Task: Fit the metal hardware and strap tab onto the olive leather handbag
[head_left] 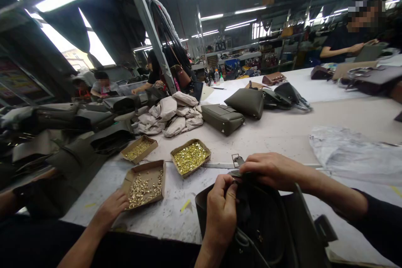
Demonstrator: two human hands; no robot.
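A dark olive handbag [282, 217] stands open in front of me, its dark lining showing. My left hand [221, 207] pinches the bag's upper edge between thumb and fingers; a small shiny bit shows at the fingertips, too small to name. From the right, my right hand [271, 169] is closed over the same edge, fingertips close to the left hand's. A short strap with a metal buckle [236, 159] sticks out past the right fingertips. What lies under the right fingers is hidden.
Cardboard trays of small gold metal pieces [191, 157] stand at left. A co-worker's hand [109, 209] touches the nearest tray [163, 184]. Beyond lie light cloth pieces [169, 113] and olive bags [222, 119]. Plastic sheeting [348, 153] lies right; another person [351, 42] works at back right.
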